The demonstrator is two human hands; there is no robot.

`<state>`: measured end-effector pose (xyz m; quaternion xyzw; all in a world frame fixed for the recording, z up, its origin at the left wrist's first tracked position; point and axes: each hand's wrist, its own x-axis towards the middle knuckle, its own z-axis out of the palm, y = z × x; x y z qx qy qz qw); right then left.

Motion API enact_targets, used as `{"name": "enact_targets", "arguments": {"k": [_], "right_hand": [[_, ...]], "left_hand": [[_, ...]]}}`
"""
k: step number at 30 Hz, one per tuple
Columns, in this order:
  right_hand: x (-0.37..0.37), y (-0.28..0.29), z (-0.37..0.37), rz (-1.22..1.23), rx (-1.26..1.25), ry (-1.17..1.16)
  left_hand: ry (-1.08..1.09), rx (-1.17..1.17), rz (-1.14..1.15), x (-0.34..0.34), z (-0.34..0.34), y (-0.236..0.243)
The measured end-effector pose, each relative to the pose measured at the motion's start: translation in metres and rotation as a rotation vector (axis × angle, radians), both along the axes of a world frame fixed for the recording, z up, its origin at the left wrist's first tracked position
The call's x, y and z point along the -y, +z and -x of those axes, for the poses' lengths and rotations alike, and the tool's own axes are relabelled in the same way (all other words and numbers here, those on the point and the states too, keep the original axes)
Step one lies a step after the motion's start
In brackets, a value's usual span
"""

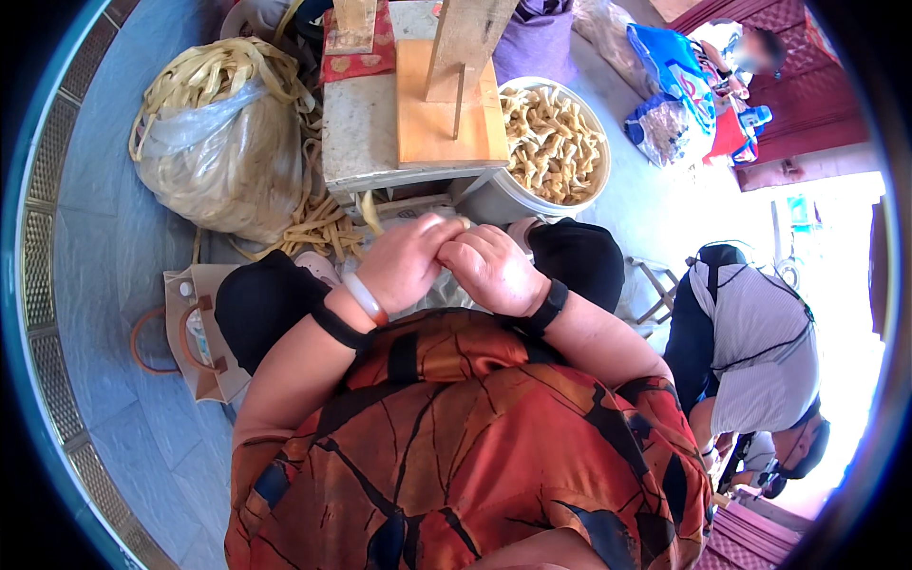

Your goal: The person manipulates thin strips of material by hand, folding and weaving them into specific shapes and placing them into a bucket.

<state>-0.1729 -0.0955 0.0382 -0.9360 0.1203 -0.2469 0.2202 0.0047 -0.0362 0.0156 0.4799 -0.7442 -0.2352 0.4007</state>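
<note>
My left hand [410,258] and my right hand [496,271] meet above my lap, fingers closed and pressed together. Between them is a pale yellow strip [370,215], whose free end sticks out beyond the left hand; the rest is mostly hidden by my fingers. Just past the right hand stands a white bucket [604,176] full of knotted pale yellow pieces [553,142]. To the left, a big clear plastic bag [223,166] bulges with similar long strips [214,76], and more loose strips [328,228] trail on the floor beside it.
Straight ahead, a low worn table [359,142] carries a wooden board [427,138] with an upright block and a thin peg. A beige handbag [218,375] rests by my left knee. Another person [760,332] bends over at right; a second person [727,47] is beyond coloured packages [670,76].
</note>
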Motion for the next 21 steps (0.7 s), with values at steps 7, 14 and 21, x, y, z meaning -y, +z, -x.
{"name": "enact_targets", "arguments": {"k": [7, 14, 21], "right_hand": [[0.009, -0.004, 0.001, -0.166, 0.109, -0.125], [0.032, -0.036, 0.006, -1.802, 0.147, -0.157], [0.005, 0.017, -0.01, -0.865, -0.151, -0.275]], "left_hand": [[-0.355, -0.978, -0.914, -0.003, -0.012, -0.009], [-0.025, -0.007, 0.029, -0.005, 0.001, 0.0], [0.233, -0.111, 0.087, -0.002, -0.001, -0.008]]}}
